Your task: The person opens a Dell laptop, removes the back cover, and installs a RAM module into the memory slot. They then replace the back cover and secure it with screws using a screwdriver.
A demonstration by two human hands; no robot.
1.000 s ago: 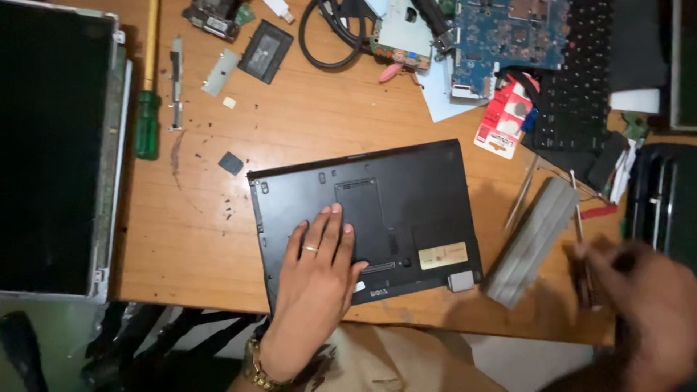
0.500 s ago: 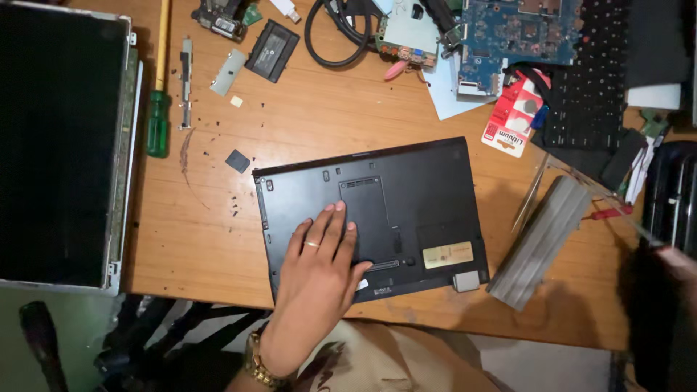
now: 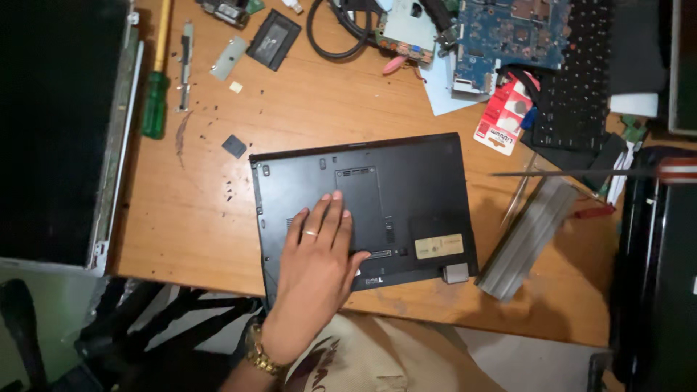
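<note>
A black laptop (image 3: 414,181) lies bottom-up on the wooden desk (image 3: 189,210), near its front edge. My left hand (image 3: 319,265) rests flat on the laptop's base with the fingers slightly apart and a ring on one finger; it holds nothing. A gold watch sits on that wrist. My right hand is out of the picture. A blurred screwdriver (image 3: 581,173) with a red and white handle reaches in from the right edge, its tip pointing left, just right of the laptop. A grey, ribbed oblong part (image 3: 526,239) lies slantwise to the right of the laptop.
A bare screen panel (image 3: 58,123) fills the left side. A green-handled screwdriver (image 3: 155,109), a small black cover (image 3: 273,38), a black cable loop (image 3: 341,40), a blue circuit board (image 3: 508,33), a keyboard (image 3: 584,94) and a red pack of coin cells (image 3: 504,116) lie along the back.
My right hand, blurred at the lower right before, has left the view, and the screwdriver now shows at the right edge. The left hand stays on the laptop.
</note>
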